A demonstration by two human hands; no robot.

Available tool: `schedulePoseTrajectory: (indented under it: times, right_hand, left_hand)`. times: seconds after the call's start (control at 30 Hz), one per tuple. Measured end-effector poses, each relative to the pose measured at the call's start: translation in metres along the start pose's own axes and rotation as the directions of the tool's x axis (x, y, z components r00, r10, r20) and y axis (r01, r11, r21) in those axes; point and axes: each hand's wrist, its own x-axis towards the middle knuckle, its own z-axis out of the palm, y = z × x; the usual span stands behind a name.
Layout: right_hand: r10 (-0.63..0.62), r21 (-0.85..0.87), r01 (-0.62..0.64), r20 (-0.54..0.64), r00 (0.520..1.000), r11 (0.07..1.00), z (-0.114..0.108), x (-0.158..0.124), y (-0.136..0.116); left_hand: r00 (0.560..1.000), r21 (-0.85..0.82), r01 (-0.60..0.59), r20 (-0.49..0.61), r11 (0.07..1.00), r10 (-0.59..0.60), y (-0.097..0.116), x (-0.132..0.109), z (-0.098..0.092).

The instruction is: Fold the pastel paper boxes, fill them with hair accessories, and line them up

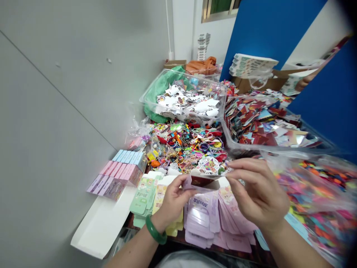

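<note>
Hands [173, 201] [258, 190] hold one folded lilac-and-red card [201, 183].

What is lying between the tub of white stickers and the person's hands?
A loose heap of colourful elastic bands and small trinkets, seen in the head view.

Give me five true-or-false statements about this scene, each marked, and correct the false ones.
1. The left hand and right hand hold a small dark red and lilac card between them. True.
2. A green bangle sits on the right wrist. False: the green jade bangle is on the left wrist.
3. A clear plastic tub at the back holds white die-cut stickers. True.
4. Pink and blue boxes stand inside that tub. False: the pastel pink and blue boxes stand in rows beside the grey wall.
5. Lilac printed cards lie fanned out below the hands. True.
</note>
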Motion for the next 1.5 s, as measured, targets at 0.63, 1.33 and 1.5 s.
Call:
schedulePoseTrajectory:
  times: [0.63,1.33,1.5]
  right_hand:
    - [-0.145,-0.103,0.157,0.111,0.983,0.982,-0.006,-0.008,-0.004]
    - [0.084,0.07,-0.144,0.538,0.839,0.987,-0.002,-0.017,-0.023]
    - [0.159,0.133,-0.237,0.434,0.887,0.962,-0.011,-0.014,-0.025]
  left_hand:
    - [0.995,-0.056,0.096,0.027,0.994,-0.095,0.003,0.004,-0.003]
    - [0.997,0.003,-0.071,-0.036,0.997,0.071,0.013,0.012,-0.012]
    - [0.998,-0.019,-0.066,-0.013,0.998,0.065,0.012,0.013,-0.016]
